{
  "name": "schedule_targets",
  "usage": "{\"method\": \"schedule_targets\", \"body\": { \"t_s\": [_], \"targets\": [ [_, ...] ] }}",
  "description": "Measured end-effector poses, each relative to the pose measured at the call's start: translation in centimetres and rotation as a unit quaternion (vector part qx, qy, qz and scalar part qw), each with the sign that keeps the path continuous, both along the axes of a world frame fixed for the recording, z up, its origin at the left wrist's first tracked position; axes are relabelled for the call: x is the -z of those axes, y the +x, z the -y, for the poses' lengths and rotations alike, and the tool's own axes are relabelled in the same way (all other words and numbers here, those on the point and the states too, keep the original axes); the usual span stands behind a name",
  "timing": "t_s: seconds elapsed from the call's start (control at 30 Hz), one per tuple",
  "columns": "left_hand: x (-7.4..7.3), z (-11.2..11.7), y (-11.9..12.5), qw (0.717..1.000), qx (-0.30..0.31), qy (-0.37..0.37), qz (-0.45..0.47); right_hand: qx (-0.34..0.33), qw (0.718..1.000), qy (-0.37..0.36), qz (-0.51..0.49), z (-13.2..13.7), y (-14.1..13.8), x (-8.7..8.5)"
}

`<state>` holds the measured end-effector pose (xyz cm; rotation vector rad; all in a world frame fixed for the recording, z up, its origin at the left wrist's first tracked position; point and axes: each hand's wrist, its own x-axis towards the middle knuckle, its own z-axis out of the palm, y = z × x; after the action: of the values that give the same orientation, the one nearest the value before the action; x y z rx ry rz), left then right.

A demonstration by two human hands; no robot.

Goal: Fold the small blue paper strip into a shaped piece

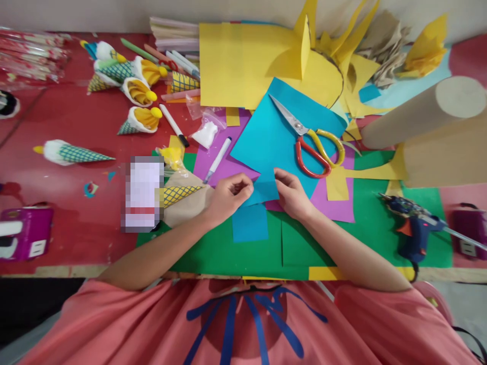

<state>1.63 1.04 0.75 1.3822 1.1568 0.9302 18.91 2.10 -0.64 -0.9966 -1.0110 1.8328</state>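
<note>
A large blue paper sheet (274, 134) lies tilted over purple and green sheets in the middle of the table. My left hand (228, 195) pinches the sheet's near corner from the left, fingers closed on it. My right hand (291, 192) holds the same corner from the right, fingers curled on the paper. Red-and-yellow scissors (314, 144) rest on the blue sheet just beyond my right hand. A smaller blue rectangle (250, 223) lies below the corner, between my wrists.
Paper ice-cream cones (133, 88) and markers (173, 124) sit at the left and back. A white marker (217, 159) lies by my left hand. Yellow sheets (243, 63) lie at the back. A blue glue gun (414, 225) and a cardboard tube (418, 114) are at the right.
</note>
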Motion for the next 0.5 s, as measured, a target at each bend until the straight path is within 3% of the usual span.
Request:
{"method": "schedule_targets", "body": {
  "t_s": [0.13, 0.5],
  "targets": [
    [-0.01, -0.06, -0.20, 1.000, 0.030, -0.002, -0.009, 0.011, 1.000, 0.001, 0.022, -0.03, 0.07, 0.59],
    [-0.03, -0.05, -0.18, 0.999, 0.041, -0.008, -0.012, 0.000, 0.999, 0.020, 0.037, 0.11, 0.04, 0.01]
  ]
}}
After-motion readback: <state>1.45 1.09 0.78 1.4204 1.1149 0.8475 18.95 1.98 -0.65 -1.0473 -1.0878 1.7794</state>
